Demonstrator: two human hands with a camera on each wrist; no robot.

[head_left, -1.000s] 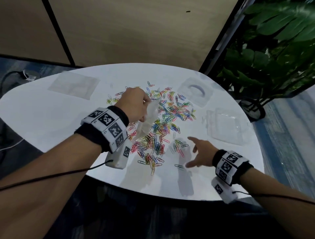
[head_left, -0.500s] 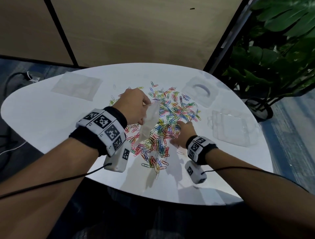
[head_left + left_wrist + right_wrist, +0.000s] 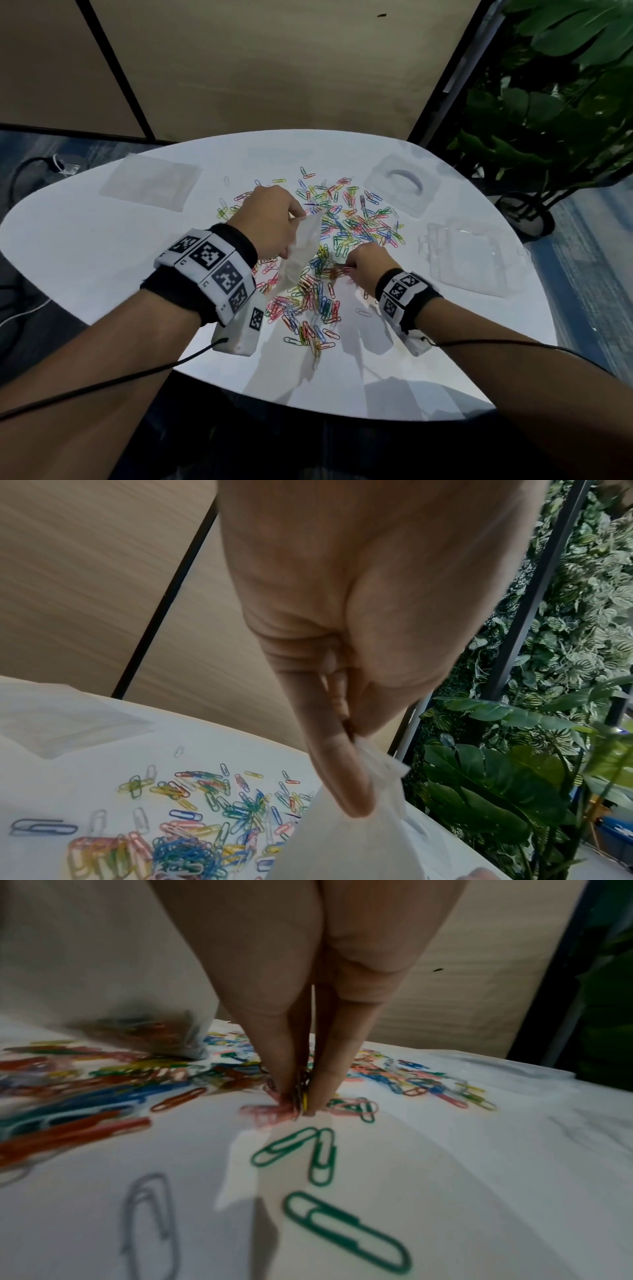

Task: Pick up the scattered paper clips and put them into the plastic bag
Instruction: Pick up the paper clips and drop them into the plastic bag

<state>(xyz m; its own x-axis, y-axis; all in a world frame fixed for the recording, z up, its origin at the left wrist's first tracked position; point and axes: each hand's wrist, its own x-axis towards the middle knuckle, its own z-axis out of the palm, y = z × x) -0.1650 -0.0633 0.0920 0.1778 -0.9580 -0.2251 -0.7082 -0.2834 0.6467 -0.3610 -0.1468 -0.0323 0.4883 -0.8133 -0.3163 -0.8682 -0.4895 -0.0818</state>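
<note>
Right now the right hand (image 3: 364,265) pinches a small bunch of paper clips (image 3: 301,1096) against the counter (image 3: 85,246), fingertips pointing down. The plastic bag (image 3: 301,253) hangs at about ten o'clock from that grip, just beside it, its long axis roughly upright, its top edge pinched by the left hand (image 3: 270,222). I'd say the bunch needs lifting up to the bag's top. Loose clips (image 3: 359,219) lie spread over the white counter, clear plastic packaging (image 3: 476,260) at three o'clock, leafy plants (image 3: 565,102) beyond.
</note>
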